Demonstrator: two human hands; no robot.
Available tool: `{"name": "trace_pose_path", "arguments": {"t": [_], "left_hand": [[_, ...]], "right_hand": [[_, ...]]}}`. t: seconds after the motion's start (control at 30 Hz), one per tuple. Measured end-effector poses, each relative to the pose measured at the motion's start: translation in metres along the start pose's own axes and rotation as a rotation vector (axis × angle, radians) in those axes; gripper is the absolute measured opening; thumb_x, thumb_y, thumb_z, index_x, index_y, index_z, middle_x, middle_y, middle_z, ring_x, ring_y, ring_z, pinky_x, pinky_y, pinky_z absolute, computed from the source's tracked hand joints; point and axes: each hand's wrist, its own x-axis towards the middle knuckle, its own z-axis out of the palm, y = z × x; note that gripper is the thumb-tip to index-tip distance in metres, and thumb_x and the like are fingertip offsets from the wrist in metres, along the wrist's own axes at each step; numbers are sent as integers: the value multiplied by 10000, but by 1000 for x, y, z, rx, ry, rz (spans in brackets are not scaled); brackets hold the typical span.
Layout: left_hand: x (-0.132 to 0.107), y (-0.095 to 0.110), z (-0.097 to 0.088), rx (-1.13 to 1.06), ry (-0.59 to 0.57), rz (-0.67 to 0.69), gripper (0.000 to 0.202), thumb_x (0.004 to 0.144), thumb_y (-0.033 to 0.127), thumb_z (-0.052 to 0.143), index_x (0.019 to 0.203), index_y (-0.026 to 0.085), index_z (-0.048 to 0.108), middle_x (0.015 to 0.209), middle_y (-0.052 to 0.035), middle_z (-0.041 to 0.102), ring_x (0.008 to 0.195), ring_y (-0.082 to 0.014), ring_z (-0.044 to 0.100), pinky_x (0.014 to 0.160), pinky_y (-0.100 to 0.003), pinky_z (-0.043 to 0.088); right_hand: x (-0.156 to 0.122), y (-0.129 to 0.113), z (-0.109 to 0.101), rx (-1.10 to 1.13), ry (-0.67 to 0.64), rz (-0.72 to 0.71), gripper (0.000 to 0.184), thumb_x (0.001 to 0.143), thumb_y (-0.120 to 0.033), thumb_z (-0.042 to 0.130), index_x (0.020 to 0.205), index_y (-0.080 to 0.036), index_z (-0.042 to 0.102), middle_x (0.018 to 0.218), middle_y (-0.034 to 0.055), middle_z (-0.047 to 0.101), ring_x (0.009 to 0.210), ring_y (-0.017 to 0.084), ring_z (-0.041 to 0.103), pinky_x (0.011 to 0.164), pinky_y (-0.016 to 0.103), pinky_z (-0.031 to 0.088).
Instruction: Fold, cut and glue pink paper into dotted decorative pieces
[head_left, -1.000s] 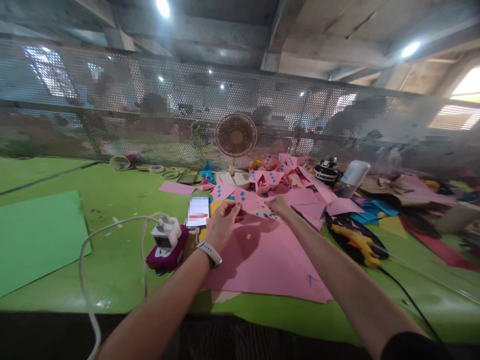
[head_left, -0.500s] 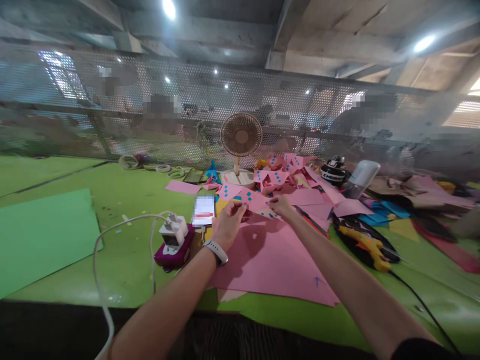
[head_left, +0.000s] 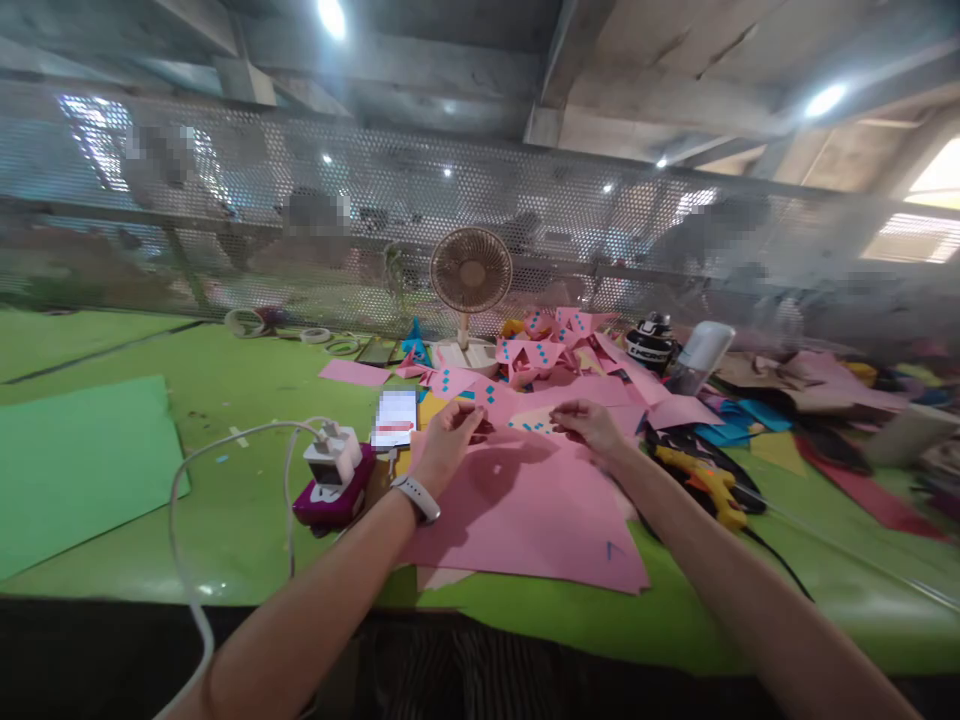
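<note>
In the head view my left hand (head_left: 450, 435), with a watch on its wrist, pinches the lower edge of a pink paper piece (head_left: 504, 402) that bears blue diamonds. My right hand (head_left: 589, 425) is a short way to the right, its thumb and fingertips drawn together. Whatever may be between those fingertips is too small to make out. Several small blue paper bits (head_left: 531, 427) lie on a pale scrap between the hands. Beneath both hands spreads a large pink sheet (head_left: 525, 520), partly in their shadow.
Pink decorated cutouts (head_left: 540, 352) pile up by a small fan (head_left: 471, 270). Left are a phone (head_left: 394, 418) and a purple power socket (head_left: 334, 495) with a looping white cable. A yellow glue gun (head_left: 701, 485) lies right. Green sheet (head_left: 82, 465) lies far left.
My right hand has moved away from the pink paper piece, widening the gap between the hands. The blue bits between them show more plainly. The view has shifted slightly.
</note>
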Motion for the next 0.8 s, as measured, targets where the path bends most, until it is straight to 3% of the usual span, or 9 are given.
{"name": "trace_pose_path", "arguments": {"t": [0.13, 0.3, 0.47, 0.63, 0.8], "left_hand": [[-2, 2, 2, 16, -8, -7, 220, 751, 342, 647, 837, 156, 568, 713, -8, 636, 669, -139, 636, 633, -253, 514], [-3, 3, 4, 57, -31, -15, 203, 760, 332, 643, 836, 160, 567, 719, 3, 631, 669, -128, 632, 628, -240, 514], [0, 1, 4, 74, -50, -17, 199, 763, 327, 641, 853, 167, 563, 713, 7, 635, 672, -131, 638, 626, -246, 516], [0, 1, 5, 103, -43, 1, 164, 769, 297, 634, 839, 164, 567, 711, 2, 643, 657, -120, 633, 637, -238, 506], [-1, 1, 5, 103, -55, 11, 179, 770, 314, 633, 837, 165, 560, 708, 6, 638, 663, -123, 634, 630, -239, 502]], "right_hand": [[-11, -4, 6, 112, -37, 25, 226, 621, -316, 730, 795, -194, 654, 677, 11, 696, 598, 112, 649, 519, 188, 453], [-18, -7, 9, 275, -149, 102, 206, 644, -197, 708, 849, -194, 693, 730, 16, 716, 656, 97, 657, 589, 179, 473], [-21, -10, 6, 330, -179, 85, 164, 669, -194, 696, 833, -188, 706, 773, 33, 725, 708, 112, 664, 652, 201, 487], [-23, -10, 8, 329, -146, 63, 139, 656, -208, 709, 791, -178, 705, 765, 34, 724, 707, 111, 664, 690, 213, 491], [-24, -7, 10, 275, -116, -21, 285, 623, -238, 741, 900, -198, 687, 755, 22, 721, 678, 124, 664, 692, 254, 502]]}}
